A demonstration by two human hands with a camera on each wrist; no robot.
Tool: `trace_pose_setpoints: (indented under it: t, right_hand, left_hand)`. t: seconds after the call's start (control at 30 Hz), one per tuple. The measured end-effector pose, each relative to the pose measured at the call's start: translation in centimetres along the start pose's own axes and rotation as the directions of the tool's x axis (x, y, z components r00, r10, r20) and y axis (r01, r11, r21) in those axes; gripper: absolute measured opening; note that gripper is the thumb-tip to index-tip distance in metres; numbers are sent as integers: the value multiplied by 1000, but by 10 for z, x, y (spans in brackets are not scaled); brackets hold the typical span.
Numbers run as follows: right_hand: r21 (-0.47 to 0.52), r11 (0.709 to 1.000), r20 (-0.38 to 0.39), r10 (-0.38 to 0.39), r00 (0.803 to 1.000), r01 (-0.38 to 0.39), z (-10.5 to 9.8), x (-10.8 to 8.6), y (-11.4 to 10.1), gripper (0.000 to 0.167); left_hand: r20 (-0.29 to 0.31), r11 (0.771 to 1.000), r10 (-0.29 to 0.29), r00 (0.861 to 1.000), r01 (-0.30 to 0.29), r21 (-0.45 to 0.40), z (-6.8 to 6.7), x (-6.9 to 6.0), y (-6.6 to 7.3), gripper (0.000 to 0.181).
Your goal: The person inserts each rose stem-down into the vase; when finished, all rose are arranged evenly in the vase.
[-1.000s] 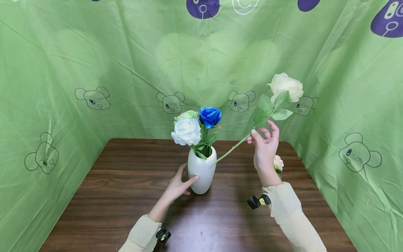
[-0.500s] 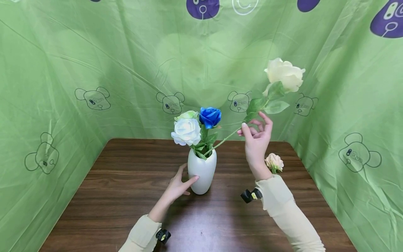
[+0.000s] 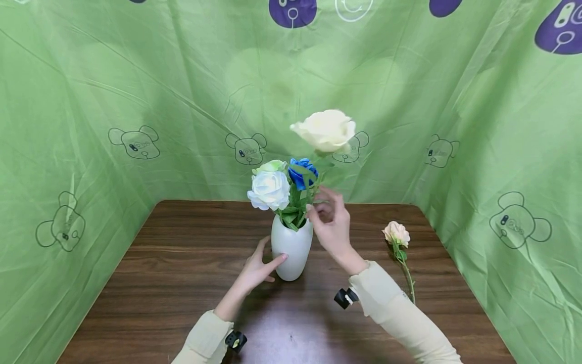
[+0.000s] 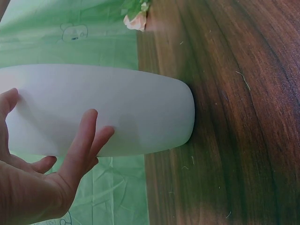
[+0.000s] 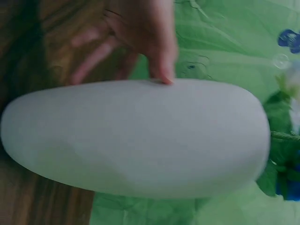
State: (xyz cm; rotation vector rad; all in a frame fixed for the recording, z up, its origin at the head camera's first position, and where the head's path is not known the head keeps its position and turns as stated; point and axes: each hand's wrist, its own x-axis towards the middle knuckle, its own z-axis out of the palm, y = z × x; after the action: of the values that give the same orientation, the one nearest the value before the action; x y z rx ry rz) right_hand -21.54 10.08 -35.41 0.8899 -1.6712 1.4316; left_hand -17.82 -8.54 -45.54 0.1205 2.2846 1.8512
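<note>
A white vase (image 3: 293,250) stands upright on the table. My left hand (image 3: 255,268) steadies its left side, thumb on the front; the left wrist view shows spread fingertips (image 4: 89,119) against the vase wall. Inside it are a pale blue-white rose (image 3: 269,190), a blue rose (image 3: 296,180) and a greenish-white flower (image 3: 274,165) behind. At the vase's right rim my right hand (image 3: 334,230) pinches the green stem of a cream rose (image 3: 325,130). That bloom rises above the others, slightly blurred, and its leaves partly cover the blue rose. The stem's lower end is hidden.
On the right of the brown wooden table (image 3: 182,263) lies a light pink rose (image 3: 397,234), its stem pointing toward the front, partly behind the right sleeve (image 3: 400,313). Green printed cloth (image 3: 191,101) hangs around the back and sides.
My right hand has moved left and down to the vase mouth, bringing the cream rose from leaning far right to nearly upright. The pink rose is uncovered. My left hand stays put.
</note>
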Motion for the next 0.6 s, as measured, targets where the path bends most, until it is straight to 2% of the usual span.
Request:
trace_pose_setpoints:
  t: [0.1, 0.27, 0.43, 0.6]
  right_hand:
    - [-76, 997, 29, -14, 999, 17, 6, -9, 1, 44]
    - [-189, 982, 62, 10, 998, 2, 13, -23, 5, 40]
    - [-296, 955, 74, 46, 996, -22, 14, -35, 8, 22]
    - [-304, 952, 63, 66, 996, -44, 10, -39, 10, 13]
  left_hand:
    - [-10, 1000, -8, 1000, 8, 8, 1, 4, -7, 78]
    - [-17, 1000, -7, 1000, 7, 6, 1, 4, -7, 77]
    - [-15, 1000, -10, 1000, 10, 16, 0, 4, -7, 78]
    - [-19, 1000, -11, 1000, 12, 17, 1, 3, -7, 79]
